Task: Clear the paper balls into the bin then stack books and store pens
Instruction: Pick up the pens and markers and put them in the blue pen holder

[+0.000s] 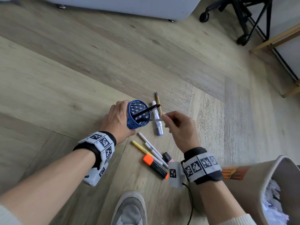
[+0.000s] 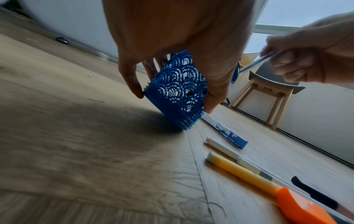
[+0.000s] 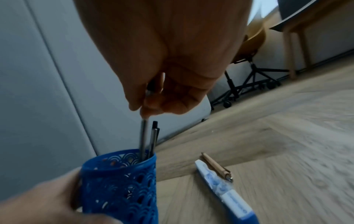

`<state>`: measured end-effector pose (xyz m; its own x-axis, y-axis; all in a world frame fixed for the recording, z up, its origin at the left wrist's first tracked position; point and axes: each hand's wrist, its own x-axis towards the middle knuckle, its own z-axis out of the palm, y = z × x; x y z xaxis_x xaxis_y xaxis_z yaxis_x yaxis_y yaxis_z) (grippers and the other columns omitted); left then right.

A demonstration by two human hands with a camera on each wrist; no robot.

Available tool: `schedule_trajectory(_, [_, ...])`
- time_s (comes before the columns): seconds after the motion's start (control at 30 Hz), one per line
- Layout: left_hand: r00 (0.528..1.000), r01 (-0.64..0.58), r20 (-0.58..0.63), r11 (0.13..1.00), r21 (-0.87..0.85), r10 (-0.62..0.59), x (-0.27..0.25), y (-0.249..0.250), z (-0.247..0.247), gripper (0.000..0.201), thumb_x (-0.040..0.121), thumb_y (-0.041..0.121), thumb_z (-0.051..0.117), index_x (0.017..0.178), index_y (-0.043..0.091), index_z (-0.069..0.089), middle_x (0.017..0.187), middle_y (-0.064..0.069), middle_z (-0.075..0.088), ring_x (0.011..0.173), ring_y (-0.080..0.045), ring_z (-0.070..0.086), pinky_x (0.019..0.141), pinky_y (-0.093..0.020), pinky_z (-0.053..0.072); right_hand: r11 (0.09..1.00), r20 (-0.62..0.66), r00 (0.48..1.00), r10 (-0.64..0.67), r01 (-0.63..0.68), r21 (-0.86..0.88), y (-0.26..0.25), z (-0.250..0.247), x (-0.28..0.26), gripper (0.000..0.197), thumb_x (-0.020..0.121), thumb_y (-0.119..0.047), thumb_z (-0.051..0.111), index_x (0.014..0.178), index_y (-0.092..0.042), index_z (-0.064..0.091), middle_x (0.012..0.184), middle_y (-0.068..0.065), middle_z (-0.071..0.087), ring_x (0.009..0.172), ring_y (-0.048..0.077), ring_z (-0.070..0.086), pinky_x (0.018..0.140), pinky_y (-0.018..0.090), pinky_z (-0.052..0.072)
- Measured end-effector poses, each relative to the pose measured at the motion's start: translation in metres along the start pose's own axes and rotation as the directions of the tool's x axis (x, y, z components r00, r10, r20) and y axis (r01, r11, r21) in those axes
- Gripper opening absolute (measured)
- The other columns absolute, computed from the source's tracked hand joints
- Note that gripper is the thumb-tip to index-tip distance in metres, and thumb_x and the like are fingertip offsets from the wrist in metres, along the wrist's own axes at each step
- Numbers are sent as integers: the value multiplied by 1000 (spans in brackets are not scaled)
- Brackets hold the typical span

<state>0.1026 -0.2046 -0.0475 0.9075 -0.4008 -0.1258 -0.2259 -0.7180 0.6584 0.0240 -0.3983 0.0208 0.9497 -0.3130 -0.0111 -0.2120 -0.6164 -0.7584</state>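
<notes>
Pens lie scattered on the wood-plank floor (image 1: pixel 81 65) between the person's two hands, and two are already partly inside the blue lattice pen cup (image 1: pixel 138 114). Largest nearby is the grey bin (image 1: pixel 253 181), well to the right of the right wrist, with crumpled white paper (image 1: pixel 272 200) showing inside its mouth. A black wheeled chair base (image 1: pixel 243 18) and a pale wooden frame (image 1: pixel 276 38) stand far beyond the fingers, well apart from the pens. A grey shoe (image 1: pixel 129 208) sits below the wrists.

The left hand (image 1: pixel 116 119) wraps the cup, thumb on one side and fingers on the other, tilting it so that only its lower edge meets the floor. The right hand (image 1: pixel 180 127) pinches a slim grey pen (image 1: pixel 154 120) at its upper end between thumb and fingertips, its other end down inside the cup beside a black pen (image 1: pixel 146 111) that leans out over the rim.

Just beyond the right fingertips lie a blue-and-white correction pen (image 1: pixel 157 122) and a tan wooden pen (image 1: pixel 158 102), side by side. Nearer the wrists lie an orange-and-black highlighter (image 1: pixel 155 167), a yellow pen (image 1: pixel 140 148), two white pens (image 1: pixel 149 143) and a short black-capped marker (image 1: pixel 167 157), close together, some overlapping.
</notes>
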Motion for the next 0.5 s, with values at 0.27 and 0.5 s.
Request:
schedule_trajectory(0.27, [1000,-3,-9,999,-47,3,-2,-6,-2,86,57,35,85,128,20,38,124,-1,47,113,-21,47,84,-37,46,789,237,862,447,-256,-559,59,-6,-25,34,88,-47,60,107,-18,59,94,-2,65,84,14,64,75,31,55])
schedule_trajectory(0.5, [1000,-15,9,998,-60,16,-3,-6,-4,86,59,33,85,129,18,37,126,-1,45,114,-20,46,83,-29,39,659,316,721,617,-254,-708,85,-5,-53,30,93,-39,51,97,-9,48,100,10,63,91,28,58,77,34,44])
